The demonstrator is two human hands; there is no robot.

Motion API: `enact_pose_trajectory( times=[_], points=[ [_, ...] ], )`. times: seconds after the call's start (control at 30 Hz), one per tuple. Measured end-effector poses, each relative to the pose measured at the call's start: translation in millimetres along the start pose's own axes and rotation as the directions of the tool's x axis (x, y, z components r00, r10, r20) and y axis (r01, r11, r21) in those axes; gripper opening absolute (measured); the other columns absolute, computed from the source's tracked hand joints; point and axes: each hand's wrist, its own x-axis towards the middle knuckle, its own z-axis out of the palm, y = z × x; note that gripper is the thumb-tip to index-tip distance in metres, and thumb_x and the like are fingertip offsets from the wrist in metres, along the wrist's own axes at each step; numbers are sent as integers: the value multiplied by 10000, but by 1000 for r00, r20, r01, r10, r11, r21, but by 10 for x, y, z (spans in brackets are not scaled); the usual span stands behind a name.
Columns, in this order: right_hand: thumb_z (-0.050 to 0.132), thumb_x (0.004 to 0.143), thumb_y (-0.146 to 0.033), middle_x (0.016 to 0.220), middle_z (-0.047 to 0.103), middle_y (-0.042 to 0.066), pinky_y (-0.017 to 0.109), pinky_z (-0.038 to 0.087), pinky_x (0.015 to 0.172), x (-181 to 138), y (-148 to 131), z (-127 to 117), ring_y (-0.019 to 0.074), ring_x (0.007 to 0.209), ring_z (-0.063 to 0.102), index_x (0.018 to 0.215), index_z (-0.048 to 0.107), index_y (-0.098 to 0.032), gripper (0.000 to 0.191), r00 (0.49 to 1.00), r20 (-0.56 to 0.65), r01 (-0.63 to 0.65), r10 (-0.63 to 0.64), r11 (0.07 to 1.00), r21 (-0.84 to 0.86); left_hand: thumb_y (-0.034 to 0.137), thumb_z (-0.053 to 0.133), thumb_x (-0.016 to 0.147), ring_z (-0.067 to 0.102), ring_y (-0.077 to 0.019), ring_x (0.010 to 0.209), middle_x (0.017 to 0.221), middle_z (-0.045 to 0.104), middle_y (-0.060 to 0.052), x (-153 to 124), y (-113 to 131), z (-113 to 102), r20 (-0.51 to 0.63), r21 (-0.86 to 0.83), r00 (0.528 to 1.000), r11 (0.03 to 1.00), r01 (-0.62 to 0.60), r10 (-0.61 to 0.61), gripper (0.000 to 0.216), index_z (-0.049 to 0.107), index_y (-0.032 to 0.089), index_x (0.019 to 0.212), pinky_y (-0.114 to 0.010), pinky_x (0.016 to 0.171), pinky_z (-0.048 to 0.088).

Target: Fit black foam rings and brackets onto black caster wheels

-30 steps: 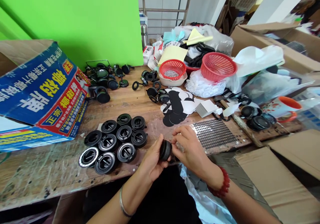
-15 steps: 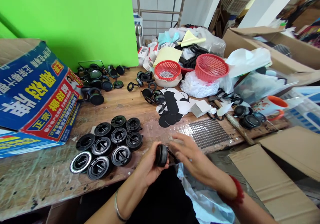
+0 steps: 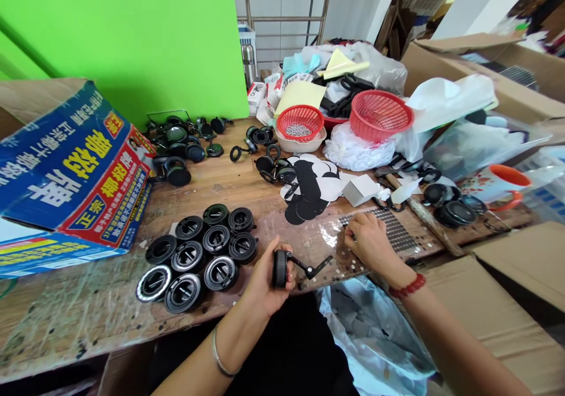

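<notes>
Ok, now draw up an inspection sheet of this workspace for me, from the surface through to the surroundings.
Surface: wooden table, worn and scuffed.
Job's things: held round part, black, with a bent bracket projecting; ten round black parts grouped to its left; dotted sheet to the right.
Clutter: red baskets, black and white cut-outs, mug.
Grips: left grip closed around the held round part; right grip over the dotted sheet, fingertips bent; any pinch is hidden.
Cables: nothing seen for certain.
Surroundings: green panel, printed carton, metal rack.
</notes>
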Motion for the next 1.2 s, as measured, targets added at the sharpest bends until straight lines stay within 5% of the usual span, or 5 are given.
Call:
enact_pose_trajectory(
  times=[0.37,0.57,0.83,1.03,1.2],
  points=[
    [580,832,-102,948,557,58,430,421,826,-234,-574,-310,242,917,521,780,555,-220,131,886,-462,174,43,893,415,643,715,703,438,-101,348,436,479,62,12,-102,-74,-62,127,903,901,-415,424,475,547,200,738,-180,319,342],
    [566,825,-36,1044,554,69,481,418,920,-337,-1167,-500,272,1060,502,838,555,-232,196,872,-488,220,36,862,457,685,646,749,430,-90,361,521,490,69,-40,-146,-41,-64,228,824,812,-538,563,489,542,208,745,-196,320,382],
    [576,828,-75,959,573,64,441,446,835,-305,-1293,-425,249,945,519,747,573,-217,163,930,-333,69,156,817,573,713,606,781,441,-83,393,546,493,53,-119,-171,-71,-66,306,761,739,-600,645,527,541,196,706,-186,347,385],
    [526,889,-79,1095,612,103,479,482,907,-415,-1279,-469,280,1108,552,932,653,-213,189,935,-353,183,18,832,524,682,609,795,446,-86,388,556,509,54,-64,-159,-103,-117,237,785,785,-572,608,493,549,197,724,-192,343,369],
    [484,896,-41,1295,604,160,663,288,1105,-541,-1289,-479,364,1365,409,1129,651,-173,316,914,-366,284,-174,919,274,663,680,735,458,-94,370,516,507,65,6,-113,-130,-129,156,848,855,-495,514,484,549,197,750,-191,339,351]
  ],
)
